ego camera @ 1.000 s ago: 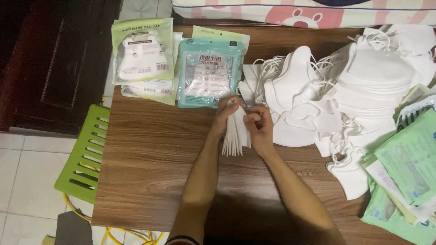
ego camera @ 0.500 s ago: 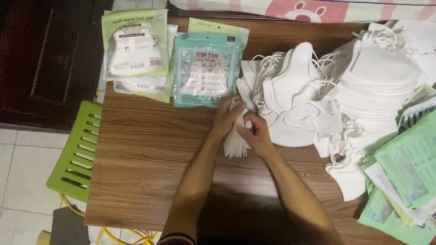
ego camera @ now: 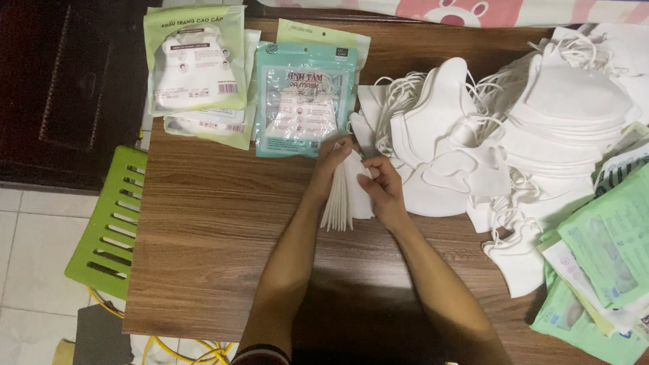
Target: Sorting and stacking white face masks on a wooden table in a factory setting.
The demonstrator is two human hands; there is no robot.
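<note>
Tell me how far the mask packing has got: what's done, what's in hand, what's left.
Done, it seems: filled green pouches and a teal pouch lie at the table's far edge. In hand: the left hand and right hand grip a stack of folded white masks. Left: a big pile of loose white masks and flat green pouches on the right.

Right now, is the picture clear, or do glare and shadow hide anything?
Head view: sharp mostly; the white mask pile is bright, its folds hard to see; a dark shadow lies on the wooden table near the forearms; the plastic packets show slight sheen.
</note>
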